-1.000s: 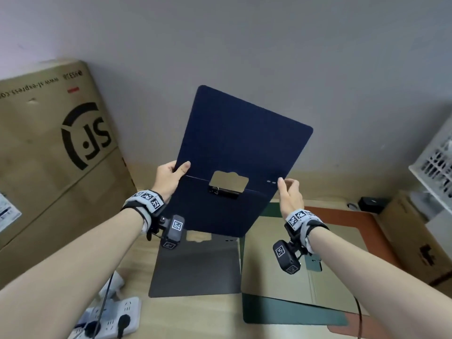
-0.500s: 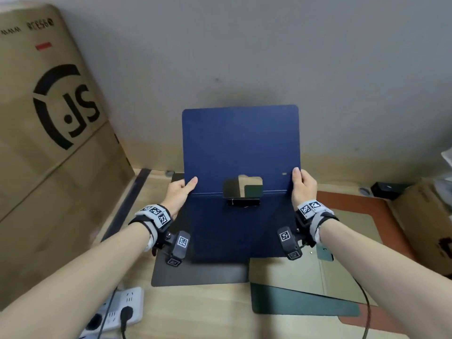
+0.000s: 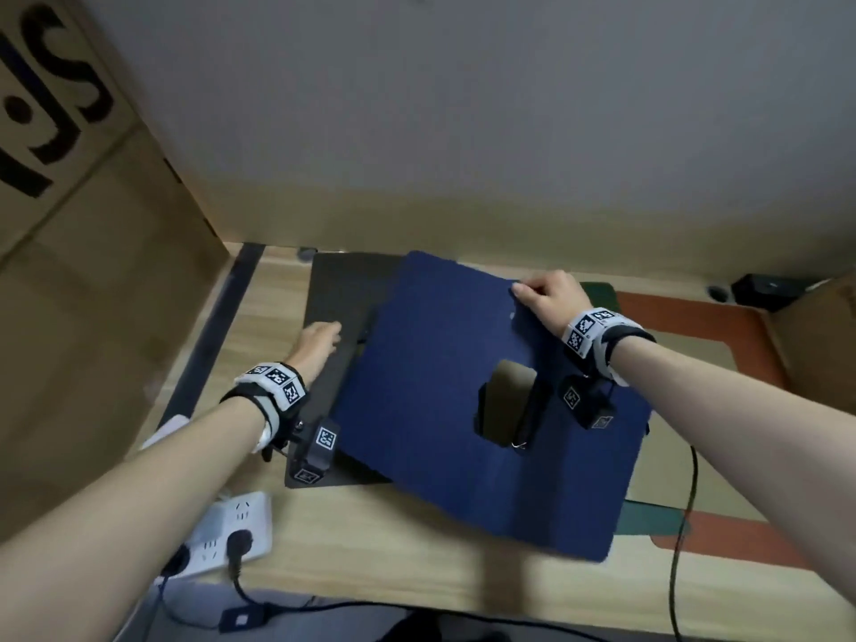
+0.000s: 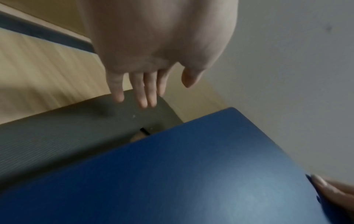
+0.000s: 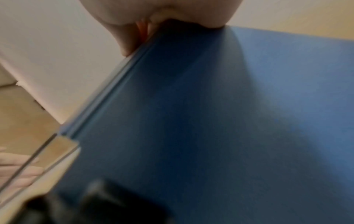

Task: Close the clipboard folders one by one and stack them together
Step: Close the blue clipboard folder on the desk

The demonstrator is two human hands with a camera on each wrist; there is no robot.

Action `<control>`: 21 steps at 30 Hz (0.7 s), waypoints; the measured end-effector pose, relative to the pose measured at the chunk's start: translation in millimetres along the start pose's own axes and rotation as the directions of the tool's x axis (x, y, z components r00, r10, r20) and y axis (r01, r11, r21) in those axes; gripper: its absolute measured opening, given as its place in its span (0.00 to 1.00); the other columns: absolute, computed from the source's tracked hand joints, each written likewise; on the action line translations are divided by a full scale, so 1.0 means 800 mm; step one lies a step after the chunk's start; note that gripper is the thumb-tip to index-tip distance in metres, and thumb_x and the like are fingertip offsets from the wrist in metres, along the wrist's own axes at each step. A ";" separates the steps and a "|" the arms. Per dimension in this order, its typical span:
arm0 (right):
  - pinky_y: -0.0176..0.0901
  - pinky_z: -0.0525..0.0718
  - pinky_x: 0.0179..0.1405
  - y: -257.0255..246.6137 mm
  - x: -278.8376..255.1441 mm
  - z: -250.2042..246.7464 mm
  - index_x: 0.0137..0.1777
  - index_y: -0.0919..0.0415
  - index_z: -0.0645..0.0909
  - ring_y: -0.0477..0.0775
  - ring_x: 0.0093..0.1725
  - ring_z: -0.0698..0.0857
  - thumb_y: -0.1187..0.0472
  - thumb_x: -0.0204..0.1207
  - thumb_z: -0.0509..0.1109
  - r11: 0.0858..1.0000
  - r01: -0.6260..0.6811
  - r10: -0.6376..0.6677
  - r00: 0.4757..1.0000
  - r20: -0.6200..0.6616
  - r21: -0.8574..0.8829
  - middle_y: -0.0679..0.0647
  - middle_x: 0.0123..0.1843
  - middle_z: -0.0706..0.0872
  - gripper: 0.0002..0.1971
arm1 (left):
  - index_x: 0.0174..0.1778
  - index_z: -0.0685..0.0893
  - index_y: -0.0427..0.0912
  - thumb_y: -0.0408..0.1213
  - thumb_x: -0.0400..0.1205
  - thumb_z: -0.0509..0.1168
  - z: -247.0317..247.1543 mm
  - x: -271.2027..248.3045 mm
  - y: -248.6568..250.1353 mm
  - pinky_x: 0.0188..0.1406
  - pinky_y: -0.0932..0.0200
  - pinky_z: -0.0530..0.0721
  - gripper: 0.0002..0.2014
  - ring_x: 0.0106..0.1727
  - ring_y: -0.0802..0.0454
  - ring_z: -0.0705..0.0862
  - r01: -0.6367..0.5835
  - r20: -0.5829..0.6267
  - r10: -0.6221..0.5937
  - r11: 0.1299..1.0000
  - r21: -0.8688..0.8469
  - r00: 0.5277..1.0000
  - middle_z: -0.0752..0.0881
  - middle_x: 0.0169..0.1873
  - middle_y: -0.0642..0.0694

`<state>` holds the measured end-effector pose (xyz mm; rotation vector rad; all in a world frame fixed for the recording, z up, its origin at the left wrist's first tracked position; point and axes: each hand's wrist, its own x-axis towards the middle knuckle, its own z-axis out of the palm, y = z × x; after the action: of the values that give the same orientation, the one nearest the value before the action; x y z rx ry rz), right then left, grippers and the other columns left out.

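The blue clipboard folder lies tilted over the other folders on the wooden table, its metal clip facing up near its middle. My right hand grips the blue folder's far edge; in the right wrist view its fingers curl over that edge of the blue folder. My left hand is off it, fingers straight, over the dark grey folder, which lies flat partly under the blue one. The left wrist view shows these fingers above the grey folder, beside the blue folder.
A green folder and a red-brown folder lie on the right, partly under the blue one. A big cardboard box stands at the left, the wall behind. A power strip lies at the front left, a smaller box at the right.
The blue folder, held up by both hands before, has come down and tipped flat over the other folders. My left hand has let go and moved left over the grey folder.
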<state>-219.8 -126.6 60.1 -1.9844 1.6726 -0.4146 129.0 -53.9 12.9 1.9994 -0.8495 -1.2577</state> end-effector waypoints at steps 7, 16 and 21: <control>0.47 0.80 0.42 -0.034 0.031 0.083 0.40 0.52 0.84 0.57 0.43 0.84 0.44 0.81 0.63 0.968 0.125 -0.069 0.966 0.249 -0.217 0.53 0.39 0.88 0.15 | 0.78 0.73 0.41 0.69 0.69 0.70 0.040 -0.001 -0.109 0.71 0.45 0.78 0.47 0.69 0.44 0.82 0.264 0.198 -0.246 0.962 -0.070 0.949 0.81 0.72 0.45; 0.51 0.74 0.64 -0.014 0.028 0.173 0.71 0.56 0.78 0.63 0.70 0.72 0.54 0.80 0.65 0.974 0.066 0.005 0.951 0.310 -0.219 0.61 0.67 0.81 0.19 | 0.56 0.88 0.34 0.40 0.80 0.72 0.038 -0.008 -0.153 0.52 0.47 0.89 0.14 0.51 0.42 0.90 0.175 -0.014 -0.182 0.963 -0.203 0.983 0.91 0.51 0.39; 0.58 0.68 0.77 0.029 -0.021 0.174 0.79 0.60 0.68 0.62 0.80 0.63 0.57 0.77 0.67 0.955 0.069 0.019 0.957 0.290 -0.290 0.59 0.80 0.70 0.30 | 0.63 0.85 0.37 0.60 0.63 0.76 0.049 0.032 -0.184 0.63 0.38 0.85 0.38 0.59 0.41 0.88 0.208 -0.083 -0.216 0.973 -0.100 0.973 0.89 0.60 0.41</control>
<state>-167.1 -87.4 -66.2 -2.1560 1.5932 0.1290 129.6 7.9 -129.2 2.1003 -0.5352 -1.2834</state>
